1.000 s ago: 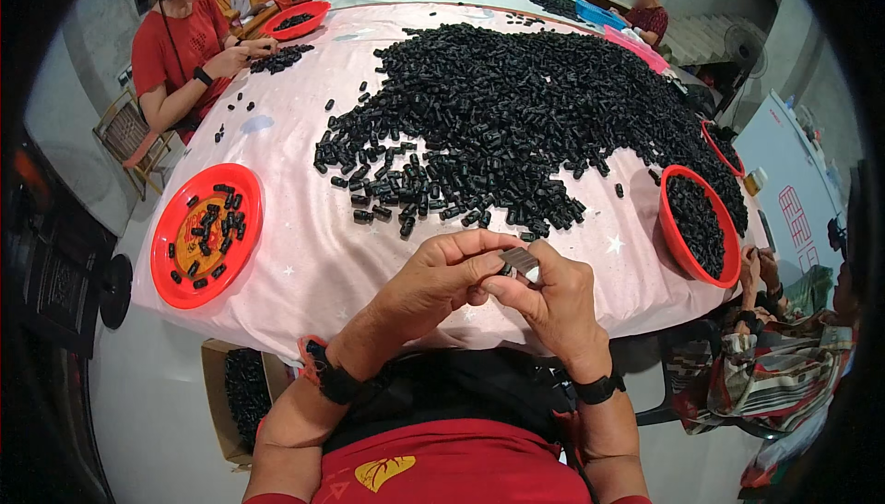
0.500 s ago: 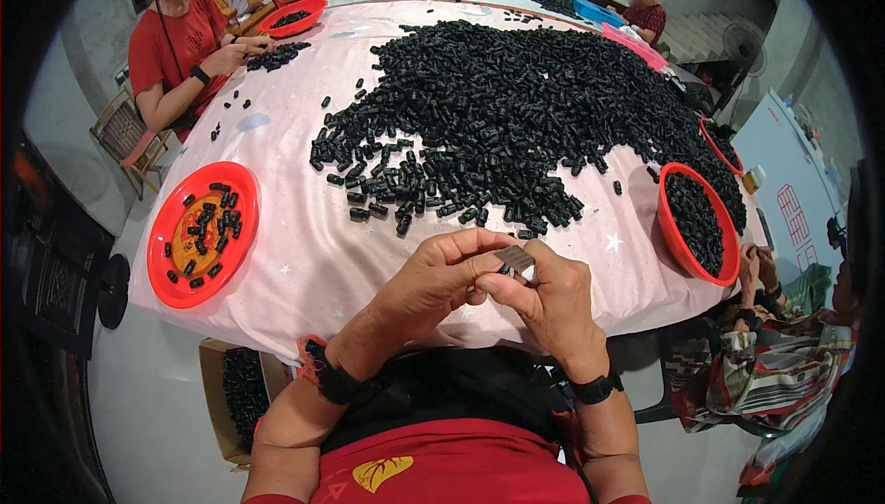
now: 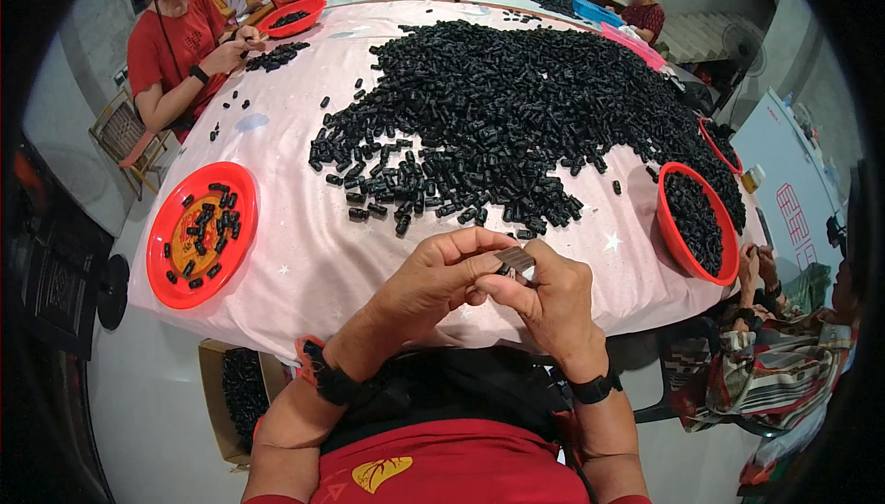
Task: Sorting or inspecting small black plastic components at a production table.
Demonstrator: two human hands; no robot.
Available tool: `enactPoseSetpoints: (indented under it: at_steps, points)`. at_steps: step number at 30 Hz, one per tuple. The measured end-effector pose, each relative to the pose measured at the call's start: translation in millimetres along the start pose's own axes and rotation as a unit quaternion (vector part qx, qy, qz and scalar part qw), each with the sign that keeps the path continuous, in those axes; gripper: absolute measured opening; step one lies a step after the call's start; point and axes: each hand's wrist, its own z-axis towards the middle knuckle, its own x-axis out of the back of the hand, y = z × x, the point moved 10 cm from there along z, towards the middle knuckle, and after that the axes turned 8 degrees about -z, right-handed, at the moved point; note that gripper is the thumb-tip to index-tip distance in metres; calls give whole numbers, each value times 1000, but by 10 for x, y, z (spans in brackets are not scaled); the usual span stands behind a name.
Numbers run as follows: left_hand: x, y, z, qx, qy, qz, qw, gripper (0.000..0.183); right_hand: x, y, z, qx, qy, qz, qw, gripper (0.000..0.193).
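My left hand (image 3: 441, 269) and my right hand (image 3: 553, 301) meet above the table's near edge, both with fingers closed. Pinched between my right thumb and forefinger is a small flat brown-grey block (image 3: 520, 260) with a ridged face. A dark bit shows beside the block at my left fingertips, which look closed on a small black plastic piece; the fingers cover most of it. Just beyond my hands, a large heap of small black plastic pieces (image 3: 516, 107) spreads over the pink tablecloth (image 3: 286, 218).
At the left stands a red plate (image 3: 164, 269) with several black pieces. A red bowl (image 3: 666, 218) full of them tilts at the right. Below the table's left side is a cardboard box (image 3: 214, 393) of black pieces. Other people sit around the table, one close at the right.
The ridged block has tilted slightly between my fingers. My hands stay in nearly the same place. The person at the far left has raised their hands a little.
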Motion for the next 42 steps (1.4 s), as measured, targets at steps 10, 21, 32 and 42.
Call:
enactPoseSetpoints:
  at_steps: [10, 21, 32, 42]
  points:
    - [18, -11, -4, -6, -7, -5, 1000, 31, -22, 0, 4, 2, -8, -21, 1000, 49]
    - [40, -33, 2, -8, 16, -16, 1000, 30, -43, 15, -1, 5, -5, -25, 1000, 51]
    - [73, -74, -3, -5, 28, -31, 999, 30, -102, 14, -16, 18, -13, -32, 999, 48]
    - [-19, -21, -16, 6, 27, -26, 999, 27, 7, 24, 1, 3, 0, 0, 1000, 47]
